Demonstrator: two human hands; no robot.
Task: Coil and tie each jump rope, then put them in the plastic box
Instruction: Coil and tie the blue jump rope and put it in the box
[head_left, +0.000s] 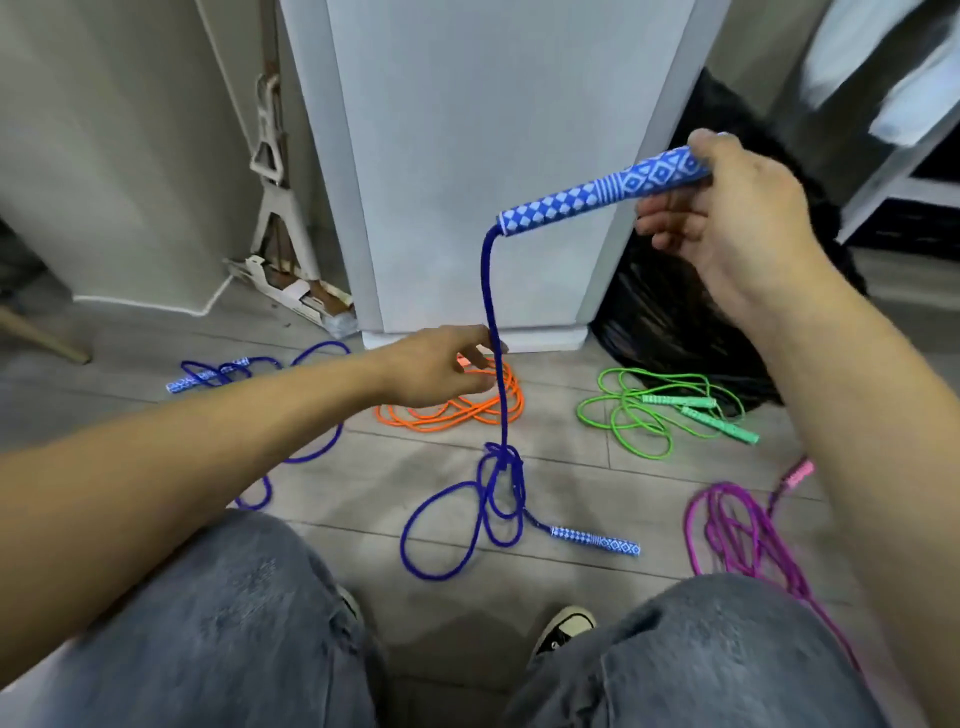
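While the right hand (727, 208) grips a patterned handle (602, 189) held high so the blue jump rope (493, 291) hangs straight, the left hand (441, 369) meets the cord, whether pinching it I cannot tell, likely to clear the tangle (501, 483) on the floor (571, 467).

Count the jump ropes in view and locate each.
5. The held blue rope hangs from the right hand; a second blue rope lies far left; orange rope behind the left hand; the green rope to its right; the purple rope at right. More may be hidden.
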